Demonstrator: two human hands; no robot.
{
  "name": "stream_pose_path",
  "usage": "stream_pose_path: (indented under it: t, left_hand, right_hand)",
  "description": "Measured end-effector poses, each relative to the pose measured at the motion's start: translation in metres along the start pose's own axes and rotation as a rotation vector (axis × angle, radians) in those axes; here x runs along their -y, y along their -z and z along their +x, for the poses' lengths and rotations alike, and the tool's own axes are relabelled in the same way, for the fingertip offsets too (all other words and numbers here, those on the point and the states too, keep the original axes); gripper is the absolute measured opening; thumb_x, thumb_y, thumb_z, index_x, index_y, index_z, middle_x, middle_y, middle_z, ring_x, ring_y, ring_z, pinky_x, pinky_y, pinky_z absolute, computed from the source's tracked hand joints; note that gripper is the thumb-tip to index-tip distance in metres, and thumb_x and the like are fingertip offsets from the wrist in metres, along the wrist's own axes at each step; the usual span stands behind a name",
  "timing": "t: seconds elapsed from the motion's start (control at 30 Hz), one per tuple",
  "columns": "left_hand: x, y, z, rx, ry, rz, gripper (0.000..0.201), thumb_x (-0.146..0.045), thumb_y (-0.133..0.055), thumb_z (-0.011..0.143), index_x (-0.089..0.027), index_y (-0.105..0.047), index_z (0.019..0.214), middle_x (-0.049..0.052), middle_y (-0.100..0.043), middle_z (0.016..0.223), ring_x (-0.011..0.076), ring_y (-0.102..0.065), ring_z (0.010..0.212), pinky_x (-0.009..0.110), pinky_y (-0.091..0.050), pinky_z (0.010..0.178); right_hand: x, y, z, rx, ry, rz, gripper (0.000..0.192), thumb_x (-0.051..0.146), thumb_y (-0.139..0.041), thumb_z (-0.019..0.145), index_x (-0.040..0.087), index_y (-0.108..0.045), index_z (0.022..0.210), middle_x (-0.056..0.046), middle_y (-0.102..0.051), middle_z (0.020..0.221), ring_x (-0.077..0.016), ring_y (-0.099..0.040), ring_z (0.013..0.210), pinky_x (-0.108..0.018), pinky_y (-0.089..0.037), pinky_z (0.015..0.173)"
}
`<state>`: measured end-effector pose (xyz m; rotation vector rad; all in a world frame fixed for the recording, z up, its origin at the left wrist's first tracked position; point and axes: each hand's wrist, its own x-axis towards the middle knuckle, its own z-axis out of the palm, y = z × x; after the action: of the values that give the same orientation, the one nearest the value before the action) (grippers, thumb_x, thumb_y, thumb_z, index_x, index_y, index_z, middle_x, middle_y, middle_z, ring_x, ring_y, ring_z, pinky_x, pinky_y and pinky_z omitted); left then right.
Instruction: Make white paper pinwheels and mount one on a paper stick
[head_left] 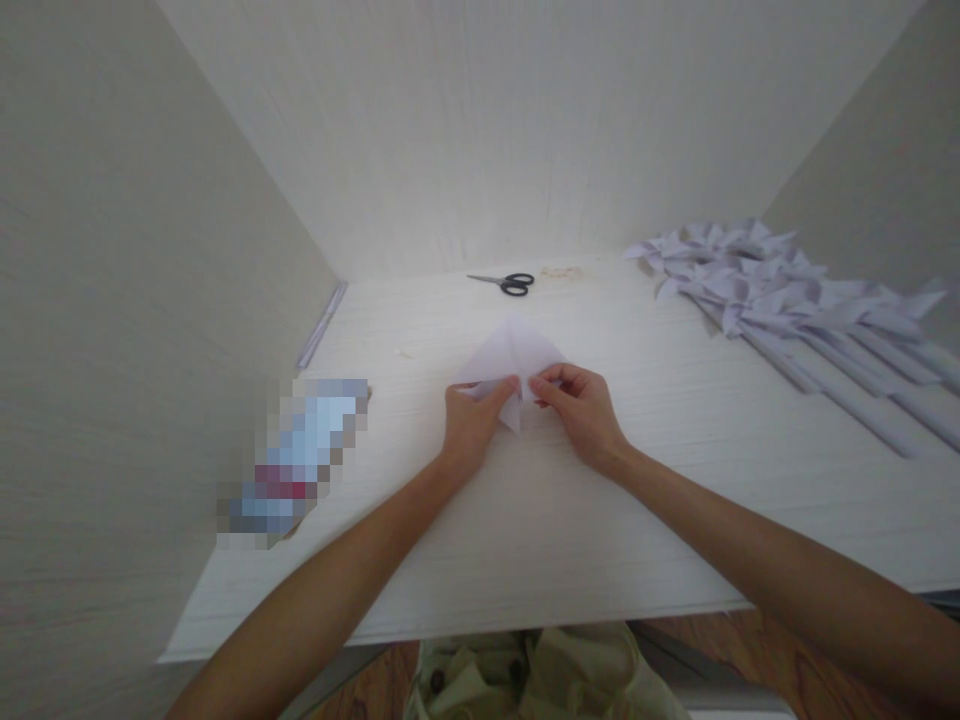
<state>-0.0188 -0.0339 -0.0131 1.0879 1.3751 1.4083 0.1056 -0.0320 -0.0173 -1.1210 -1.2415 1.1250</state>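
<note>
Head view, sole camera. Folded white paper lying flat near the middle of the white table, pointed away from the body, lower corner tucked between the two hands. Left hand pinching the near-left flap between thumb and forefinger, fingers narrow and closed on the sheet. Right hand likewise closed on the near-right flap, fingertips curled, thumb beneath (partly hidden). Hands close together, almost touching at the centre fold.

Risks, as judged: uneven pull between the two pinches likely to skew the crease; thin sheet liable to tear at the corner if tugged; smooth tabletop offering little grip, so slipping possible.

Surroundings: scissors closed, lying well beyond the paper toward the back wall. Heap of finished paper pinwheels on rolled sticks along the right side. Pixelated object at left, contents not identifiable. Pale panelled walls enclosing three sides; wooden floor below the table edge.
</note>
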Motion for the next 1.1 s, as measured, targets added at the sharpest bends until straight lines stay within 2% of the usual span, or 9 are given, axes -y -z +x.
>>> stream_pose_path:
  t: [0.43, 1.1]
  left_hand:
    - [0.0019, -0.0006, 0.0007, 0.02, -0.034, -0.044, 0.026, -0.037, -0.061, 0.061, -0.011, -0.065, 0.067, 0.005, -0.065, 0.069, 0.0124, -0.056, 0.06, 0.023, -0.044, 0.055]
    - [-0.0022, -0.0015, -0.0031, 0.031, -0.011, -0.035, 0.029, -0.036, -0.062, 0.061, -0.011, -0.065, 0.075, 0.008, -0.067, 0.077, 0.0154, -0.06, 0.067, 0.025, -0.048, 0.058]
  right_hand:
    - [0.0015, -0.0003, 0.0012, -0.009, 0.01, -0.055, 0.018, 0.033, -0.061, 0.065, 0.016, -0.059, 0.064, 0.002, -0.054, 0.056, -0.0091, -0.045, 0.051, -0.023, -0.035, 0.051]
    - [0.0046, -0.0008, -0.0009, -0.089, 0.003, -0.167, 0.022, 0.038, -0.062, 0.063, 0.016, -0.062, 0.063, 0.002, -0.053, 0.052, -0.0087, -0.039, 0.046, -0.023, -0.029, 0.044]
